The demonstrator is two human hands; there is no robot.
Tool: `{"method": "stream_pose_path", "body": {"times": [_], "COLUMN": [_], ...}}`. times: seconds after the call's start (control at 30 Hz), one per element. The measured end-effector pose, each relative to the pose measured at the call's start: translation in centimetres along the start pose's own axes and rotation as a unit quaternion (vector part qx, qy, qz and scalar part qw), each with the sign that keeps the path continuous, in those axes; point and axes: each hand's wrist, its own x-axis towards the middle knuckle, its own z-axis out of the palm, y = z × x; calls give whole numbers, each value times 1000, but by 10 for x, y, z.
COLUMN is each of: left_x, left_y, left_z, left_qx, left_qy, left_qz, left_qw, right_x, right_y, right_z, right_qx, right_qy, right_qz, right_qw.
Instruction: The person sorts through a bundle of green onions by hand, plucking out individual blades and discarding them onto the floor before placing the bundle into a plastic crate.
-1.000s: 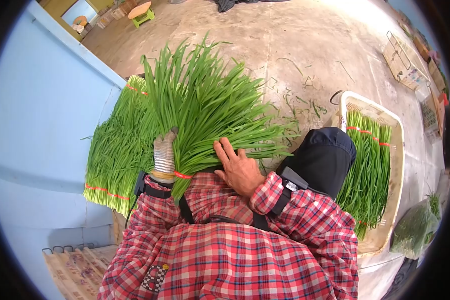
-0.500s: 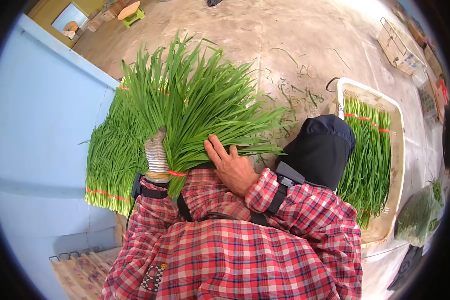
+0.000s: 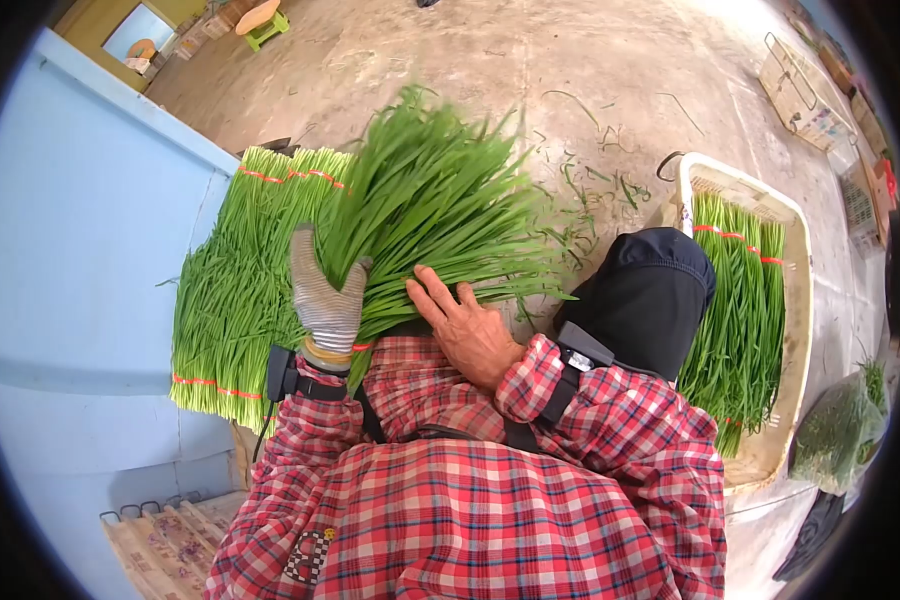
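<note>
A loose, fanned bunch of garlic chives (image 3: 440, 190) lies across my lap, held by a red band near its base; its leaf tips are blurred. My left hand (image 3: 325, 295), in a striped grey glove, is against the bunch's left side, thumb apart from the fingers. Bare, my right hand (image 3: 470, 335) rests on the lower right leaves with its fingers spread. Close by on the left is a stack of banded chive bunches (image 3: 235, 280), with red bands at both ends.
On the right, a white plastic crate (image 3: 798, 370) holds more banded chives (image 3: 735, 320). Loose leaf scraps (image 3: 570, 200) litter the concrete floor. A blue wall (image 3: 80, 270) borders the left. Past the crate is a clear plastic bag of greens (image 3: 840, 425).
The upper leaves have swung to the right, uncovering the stack's far bands. My left hand has shifted slightly right and its thumb has spread from the fingers. My right hand has barely moved.
</note>
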Motion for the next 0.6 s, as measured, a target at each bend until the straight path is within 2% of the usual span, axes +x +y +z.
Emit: {"method": "stream_pose_path", "body": {"times": [0.07, 0.1, 0.17, 0.23, 0.27, 0.33, 0.37, 0.47, 0.5, 0.57, 0.6], "left_x": [-2, -2, -3, -3, -3, -3, -3, -4, -3, -3, -2], "left_y": [7, 10, 11, 14, 16, 19, 19, 20, 21, 22, 23], "left_z": [0, -2, 1, 4, 4, 4, 5, 7, 7, 7, 7], "left_qx": [62, 87, 117, 145, 162, 178, 173, 161, 157, 149, 141], "left_qy": [-41, -79, -94, -109, -114, -117, -123, -127, -127, -127, -128], "left_qz": [93, 94, 103, 112, 112, 112, 113, 112, 113, 114, 117], "left_qw": [993, 989, 983, 977, 974, 971, 971, 972, 973, 974, 975], "right_x": [-1, 0, 0, 1, 2, 7, 9, 23, 31, 45, 52], "right_y": [0, 1, 3, 9, 15, 29, 36, 57, 62, 68, 71], "right_z": [3, 2, 0, -5, -6, -15, -26, -51, -54, -58, -56], "right_qx": [-23, -16, -9, 109, 109, 222, 269, 221, 220, 87, 86], "right_qy": [8, -7, -23, 58, 59, 155, 131, 180, 180, 251, 253], "right_qz": [-2, 2, 6, 6, 5, 11, 51, 94, 93, 44, 45], "right_qw": [1000, 1000, 1000, 992, 992, 963, 953, 954, 954, 963, 963]}}
